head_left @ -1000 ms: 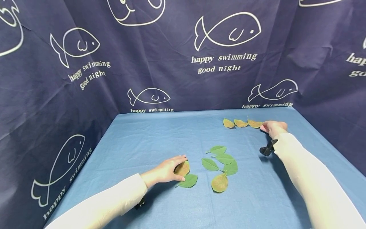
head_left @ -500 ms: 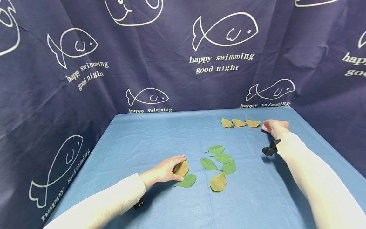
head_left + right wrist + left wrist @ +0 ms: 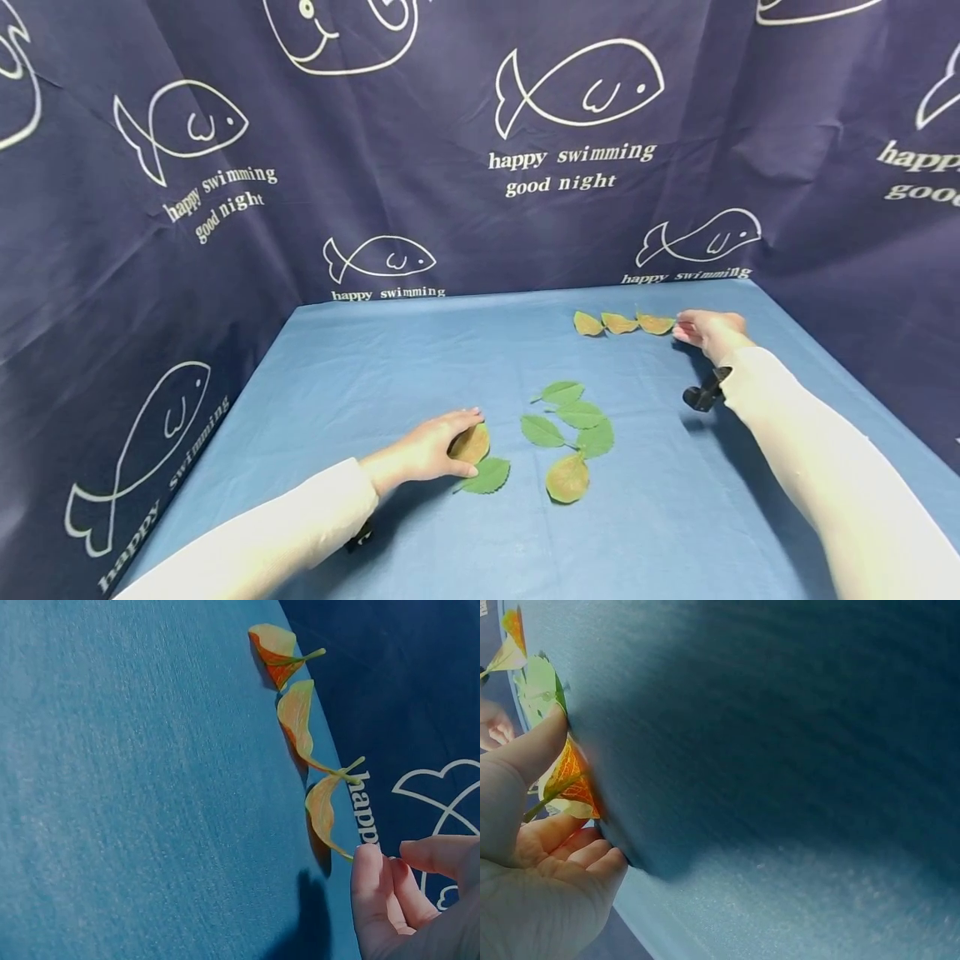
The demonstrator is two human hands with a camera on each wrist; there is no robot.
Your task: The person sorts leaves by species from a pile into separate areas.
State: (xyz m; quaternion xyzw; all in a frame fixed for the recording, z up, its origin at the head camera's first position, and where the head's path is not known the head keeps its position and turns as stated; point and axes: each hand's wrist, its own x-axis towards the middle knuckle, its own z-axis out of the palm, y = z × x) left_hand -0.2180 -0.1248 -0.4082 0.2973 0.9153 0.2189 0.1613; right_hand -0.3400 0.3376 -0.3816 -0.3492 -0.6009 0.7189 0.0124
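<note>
Left hand [image 3: 431, 450], fingers parted round a leaf stem [image 3: 549, 799] only left wrist view shows us; right hand [image 3: 711, 330], fingers slack, near table's far edge [image 3: 517, 299].

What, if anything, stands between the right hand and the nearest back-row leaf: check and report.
Nothing visible does. The right hand is just beside the end leaf, whose stem points toward the fingertips in the right wrist view; whether they touch, I cannot tell.
</note>
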